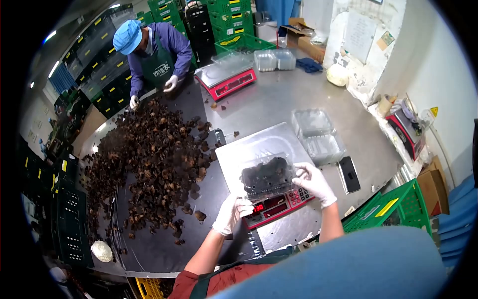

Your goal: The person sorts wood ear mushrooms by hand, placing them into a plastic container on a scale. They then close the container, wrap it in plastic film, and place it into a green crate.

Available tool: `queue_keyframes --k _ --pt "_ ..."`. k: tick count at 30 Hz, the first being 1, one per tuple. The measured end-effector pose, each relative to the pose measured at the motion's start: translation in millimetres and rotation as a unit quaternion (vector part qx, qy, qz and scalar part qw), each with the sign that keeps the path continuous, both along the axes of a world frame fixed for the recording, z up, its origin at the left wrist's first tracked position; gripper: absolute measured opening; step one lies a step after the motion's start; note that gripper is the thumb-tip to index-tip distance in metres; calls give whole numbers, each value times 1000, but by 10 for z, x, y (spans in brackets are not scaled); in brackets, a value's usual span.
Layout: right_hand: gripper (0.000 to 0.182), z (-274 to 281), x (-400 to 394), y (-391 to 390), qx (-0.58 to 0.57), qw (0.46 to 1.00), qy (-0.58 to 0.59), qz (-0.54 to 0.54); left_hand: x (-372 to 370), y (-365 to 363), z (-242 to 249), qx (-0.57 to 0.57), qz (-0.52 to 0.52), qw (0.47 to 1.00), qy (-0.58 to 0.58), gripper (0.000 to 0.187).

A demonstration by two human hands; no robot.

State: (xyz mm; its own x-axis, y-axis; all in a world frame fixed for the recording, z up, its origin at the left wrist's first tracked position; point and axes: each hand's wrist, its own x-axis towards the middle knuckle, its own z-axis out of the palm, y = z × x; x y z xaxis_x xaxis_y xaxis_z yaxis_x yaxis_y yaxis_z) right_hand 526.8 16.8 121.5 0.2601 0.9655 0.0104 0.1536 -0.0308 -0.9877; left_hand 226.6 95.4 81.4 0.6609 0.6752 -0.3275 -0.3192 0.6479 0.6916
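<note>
Over the scale [264,134] with its red base and lit display, a clear plastic clamshell box [269,175] filled with dark mushrooms is between my gloved hands. My right hand [313,183] grips its right side, thumb and fingers pinched on the edge. At the near left corner, my left hand [233,213] has its fingers curled against the box, close to the display. A wide heap of dark brown, frilly mushrooms [154,154], like wood ear, spreads over the table left of the scale.
Empty clear boxes [318,137] and a phone [349,174] lie right of the scale. Across the table a co-worker [159,55] in gloves bends over the heap, near a second red scale [226,79]. A green crate [391,209] stands at the near right.
</note>
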Motion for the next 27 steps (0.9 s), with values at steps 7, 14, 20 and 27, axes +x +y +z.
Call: queue_keyframes --k 7,14,20,27 --pt "34 -422 -168 -312 -59 960 269 -47 47 -26 -95 112 -2 988 106 25" --pt "18 -538 -475 -532 -58 978 195 -40 -162 -209 -202 220 4 972 80 25" --pt "15 -398 -847 -712 -9 983 178 -42 -536 -284 -93 257 -51 961 89 40" --pt "26 -177 -914 -733 290 900 -324 -4 -744 -344 133 738 -3 616 275 58"
